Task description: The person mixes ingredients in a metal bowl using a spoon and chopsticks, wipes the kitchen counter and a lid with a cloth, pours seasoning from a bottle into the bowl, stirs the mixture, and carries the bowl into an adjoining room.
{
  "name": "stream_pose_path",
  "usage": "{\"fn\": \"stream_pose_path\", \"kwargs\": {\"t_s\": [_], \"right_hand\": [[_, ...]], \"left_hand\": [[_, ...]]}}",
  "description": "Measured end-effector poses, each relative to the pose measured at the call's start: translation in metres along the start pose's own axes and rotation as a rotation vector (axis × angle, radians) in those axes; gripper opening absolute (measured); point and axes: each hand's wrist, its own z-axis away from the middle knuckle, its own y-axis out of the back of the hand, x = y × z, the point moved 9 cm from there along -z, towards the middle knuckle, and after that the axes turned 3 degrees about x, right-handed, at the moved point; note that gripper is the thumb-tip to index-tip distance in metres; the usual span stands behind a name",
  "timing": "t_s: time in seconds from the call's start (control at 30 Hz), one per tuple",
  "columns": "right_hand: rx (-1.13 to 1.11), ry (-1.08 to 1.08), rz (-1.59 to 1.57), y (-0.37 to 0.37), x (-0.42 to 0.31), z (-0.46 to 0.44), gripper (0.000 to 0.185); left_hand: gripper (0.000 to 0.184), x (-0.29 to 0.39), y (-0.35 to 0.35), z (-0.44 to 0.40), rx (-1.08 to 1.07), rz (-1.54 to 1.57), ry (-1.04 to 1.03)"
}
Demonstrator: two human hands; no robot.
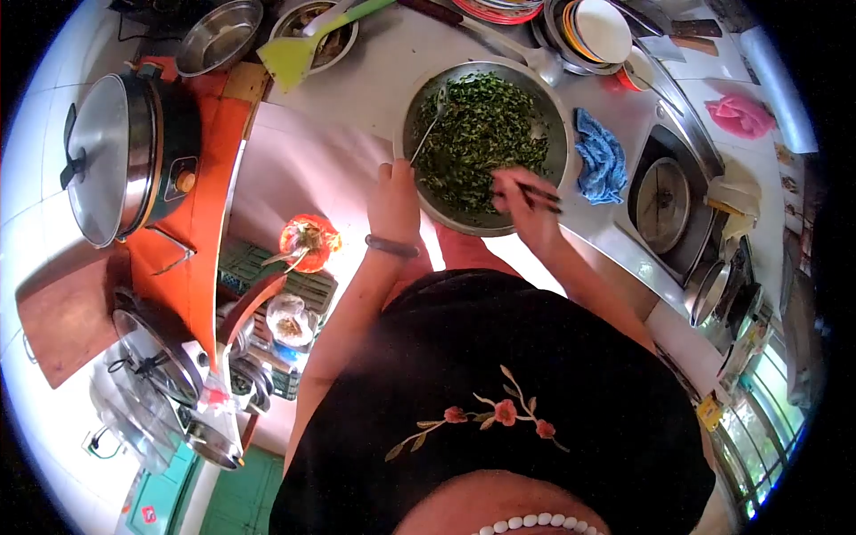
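A wide metal bowl (560,134) full of chopped green leaves (477,125) stands at the counter's front edge. At its left rim my left hand (394,201) is closed around the lower end of a metal spoon (432,125), whose head rests among the greens. My right hand (526,205), slightly blurred, is over the bowl's lower right part, its fingers wrapped round dark chopsticks (542,197). The chopstick tips are hard to make out against the leaves.
Right of the bowl lie a blue cloth (601,157) and a sink (649,201). Stacked plates (603,32) and a ladle (542,64) are behind. At the left, an electric pot (134,160) stands on an orange surface (209,187); a bowl with a green spatula (290,59) is further back.
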Motion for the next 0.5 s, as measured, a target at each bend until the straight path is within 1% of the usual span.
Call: {"fn": "stream_pose_path", "kwargs": {"t_s": [0.03, 0.1, 0.17, 0.23, 0.27, 0.3, 0.37, 0.43, 0.5], "right_hand": [[-0.079, 0.166, 0.04, -0.016, -0.019, -0.024, 0.027], [0.02, 0.227, 0.177, 0.003, -0.039, -0.076, 0.027], [0.275, 0.175, 0.122, 0.059, -0.044, -0.09, 0.032], [0.425, 0.083, 0.082, 0.112, -0.018, -0.061, 0.032], [0.365, 0.06, 0.133, 0.117, 0.003, -0.042, 0.03], [0.306, 0.03, 0.183, 0.116, 0.019, -0.022, 0.029], [0.11, -0.065, 0.056, 0.052, 0.015, 0.004, 0.025], [-0.01, 0.04, 0.069, -0.007, -0.01, -0.014, 0.02], [-0.045, 0.339, 0.28, -0.005, -0.029, -0.066, 0.023]], "left_hand": [[0.009, -0.001, -0.001, 0.001, -0.012, -0.013, 0.012], [0.009, -0.001, 0.001, 0.001, 0.017, 0.013, 0.015], [0.009, -0.003, 0.001, 0.001, 0.014, 0.022, 0.031], [0.009, -0.007, -0.003, 0.002, -0.001, 0.022, 0.081], [0.009, -0.006, 0.002, 0.002, 0.083, 0.057, 0.058], [0.008, -0.007, 0.003, 0.001, 0.094, 0.072, 0.049], [0.008, -0.006, 0.002, 0.0, 0.096, 0.099, 0.016], [0.009, -0.006, 0.0, -0.001, 0.043, 0.05, 0.042], [0.009, -0.008, 0.0, 0.0, 0.04, 0.034, 0.055]]}}
